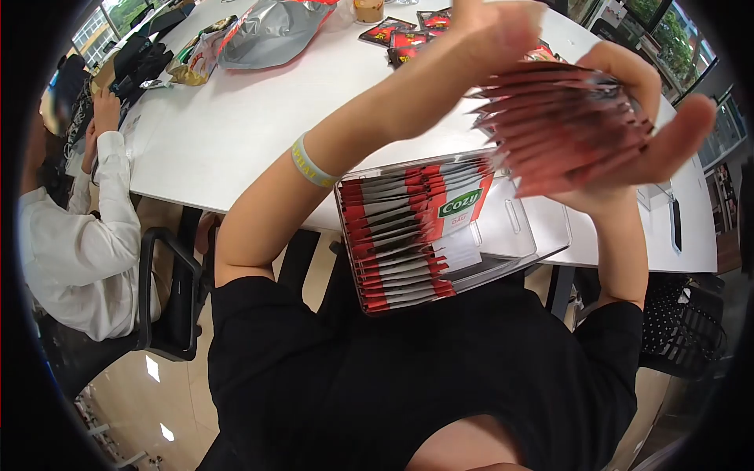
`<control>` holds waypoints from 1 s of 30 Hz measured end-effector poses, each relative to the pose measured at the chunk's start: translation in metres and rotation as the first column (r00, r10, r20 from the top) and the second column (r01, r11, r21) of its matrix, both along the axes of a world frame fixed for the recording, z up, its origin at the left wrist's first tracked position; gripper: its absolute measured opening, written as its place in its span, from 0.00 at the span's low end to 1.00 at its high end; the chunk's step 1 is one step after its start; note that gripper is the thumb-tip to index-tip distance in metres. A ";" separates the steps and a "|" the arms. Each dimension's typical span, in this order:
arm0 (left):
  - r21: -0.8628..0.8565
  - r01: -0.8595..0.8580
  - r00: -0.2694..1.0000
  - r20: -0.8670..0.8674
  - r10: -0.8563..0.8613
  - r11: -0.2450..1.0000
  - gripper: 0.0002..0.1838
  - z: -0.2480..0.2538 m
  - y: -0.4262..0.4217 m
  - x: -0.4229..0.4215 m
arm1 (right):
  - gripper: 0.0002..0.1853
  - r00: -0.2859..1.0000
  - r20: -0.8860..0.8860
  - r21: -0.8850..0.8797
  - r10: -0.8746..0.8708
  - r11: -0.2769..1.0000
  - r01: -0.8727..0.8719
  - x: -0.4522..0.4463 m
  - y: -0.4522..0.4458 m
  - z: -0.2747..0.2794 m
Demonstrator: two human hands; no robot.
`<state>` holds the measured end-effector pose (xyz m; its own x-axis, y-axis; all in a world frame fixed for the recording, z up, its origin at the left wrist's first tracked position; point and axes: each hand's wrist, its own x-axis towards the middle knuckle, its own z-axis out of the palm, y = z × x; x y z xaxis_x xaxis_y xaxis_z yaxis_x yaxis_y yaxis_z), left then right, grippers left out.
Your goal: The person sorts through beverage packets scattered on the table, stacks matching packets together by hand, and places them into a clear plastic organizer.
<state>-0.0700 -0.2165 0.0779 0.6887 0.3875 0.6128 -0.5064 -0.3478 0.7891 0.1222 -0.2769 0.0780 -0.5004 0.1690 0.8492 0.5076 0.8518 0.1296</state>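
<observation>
In the upper right, my right hand is wrapped around a thick stack of red sachets, their edges fanned out and blurred by motion. My left hand is raised beside the top of that stack, its fingers blurred and partly cut off by the frame's edge. Below both hands, a clear plastic box sits tilted at the table's near edge, close to my body. Red and white sachets stand packed in rows on its left side; one with a green "Cozy" label faces up.
More red and black sachets lie at the far side of the white table, near a cup. A large silver bag lies to the left. A person in a white shirt sits at the left, beside a black chair.
</observation>
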 end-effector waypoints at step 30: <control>-0.291 0.461 0.866 -0.059 -0.497 0.838 0.59 -0.013 0.008 0.003 | 0.52 0.825 -0.497 -0.535 0.270 0.653 -0.536 0.029 -0.039 -0.001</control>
<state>-0.0672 -0.2086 0.0651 0.8940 0.1204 0.4316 -0.4456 0.1375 0.8846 0.1511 -0.3158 0.0772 -0.3503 0.5765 0.7382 -0.0147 0.7846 -0.6198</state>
